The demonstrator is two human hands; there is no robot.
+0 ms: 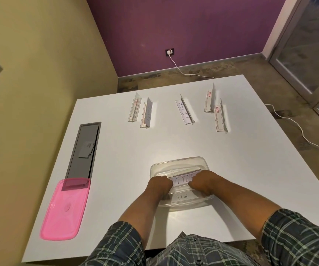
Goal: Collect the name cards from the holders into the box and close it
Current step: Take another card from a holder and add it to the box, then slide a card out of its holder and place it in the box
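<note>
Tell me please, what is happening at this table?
A person is collecting name cards into a clear box. Both hands, left hand and right hand, hold a holder with a card over the box, where a card marked "Dog" already lies. Five holders stand farther back; two of them still show handwritten cards. The pink lid lies to the left, not on the box.
</note>
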